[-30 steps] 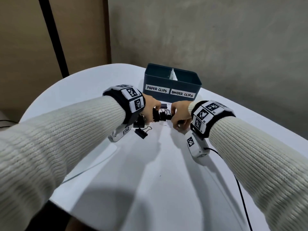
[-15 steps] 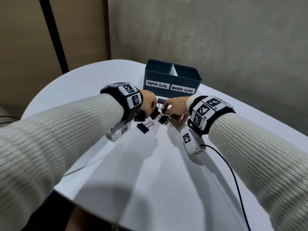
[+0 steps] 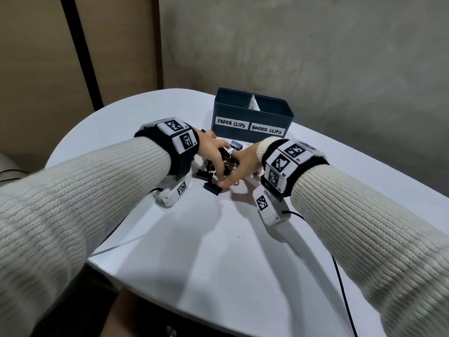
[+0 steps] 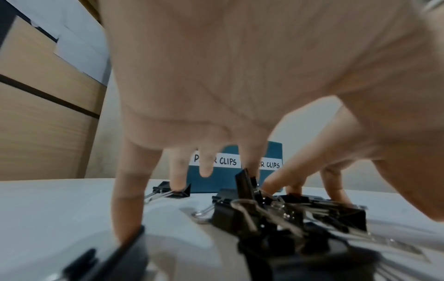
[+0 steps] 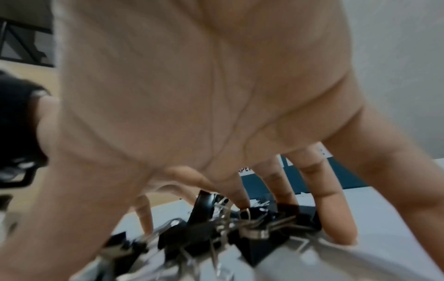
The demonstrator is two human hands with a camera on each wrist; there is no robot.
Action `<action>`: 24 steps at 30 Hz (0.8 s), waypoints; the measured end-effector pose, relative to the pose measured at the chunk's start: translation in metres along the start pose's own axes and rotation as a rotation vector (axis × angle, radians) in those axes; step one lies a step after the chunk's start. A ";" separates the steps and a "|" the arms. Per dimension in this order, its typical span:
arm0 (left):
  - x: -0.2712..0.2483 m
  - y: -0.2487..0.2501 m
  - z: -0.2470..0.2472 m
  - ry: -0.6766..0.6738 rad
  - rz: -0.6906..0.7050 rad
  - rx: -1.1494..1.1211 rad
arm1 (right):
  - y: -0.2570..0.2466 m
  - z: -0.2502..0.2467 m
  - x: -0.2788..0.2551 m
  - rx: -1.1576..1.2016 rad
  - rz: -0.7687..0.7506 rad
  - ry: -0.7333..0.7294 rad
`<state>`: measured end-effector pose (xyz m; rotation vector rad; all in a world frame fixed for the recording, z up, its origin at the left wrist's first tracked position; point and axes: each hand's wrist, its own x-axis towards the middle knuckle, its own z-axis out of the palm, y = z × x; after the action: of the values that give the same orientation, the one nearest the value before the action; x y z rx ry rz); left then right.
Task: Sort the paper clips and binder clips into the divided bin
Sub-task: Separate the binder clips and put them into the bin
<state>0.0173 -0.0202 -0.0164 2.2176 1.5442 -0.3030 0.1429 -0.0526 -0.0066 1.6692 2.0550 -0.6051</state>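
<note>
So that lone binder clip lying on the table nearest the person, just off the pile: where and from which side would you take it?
Pinch the binder clip across its black folded body from above, thumb and finger on the two flat faces. It lies flat on the white table, apart from the pile both hands are spread over. Its wire loops are thin and probably slip more easily.

In front of you a heap of black binder clips [image 3: 220, 164] with silver wire handles lies tangled on the white table. Stray ones sit at the heap's 7 o'clock [image 3: 212, 188], 9 o'clock [image 3: 203, 175] and 1 o'clock [image 3: 236, 145]. At 12 o'clock stands the upright dark blue divided bin [image 3: 252, 117], labelled PAPER CLIPS at left, BINDER CLIPS at right.
</note>
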 end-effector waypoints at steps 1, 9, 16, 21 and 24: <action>-0.002 -0.001 0.001 -0.098 0.024 -0.019 | -0.003 0.006 0.001 0.005 0.011 0.043; -0.022 -0.003 0.014 -0.043 0.034 0.229 | -0.006 0.026 -0.010 -0.072 0.039 0.281; -0.023 -0.003 0.022 0.109 0.048 0.076 | -0.007 0.030 -0.004 0.108 -0.001 0.316; -0.007 -0.009 0.012 0.052 -0.006 -0.011 | 0.003 0.017 0.009 0.232 0.015 0.282; -0.001 -0.008 0.000 -0.054 0.006 -0.010 | 0.001 0.003 0.016 0.185 0.027 0.199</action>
<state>0.0099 -0.0192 -0.0177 2.1880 1.5068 -0.3500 0.1411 -0.0415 -0.0179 1.9290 2.1660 -0.6608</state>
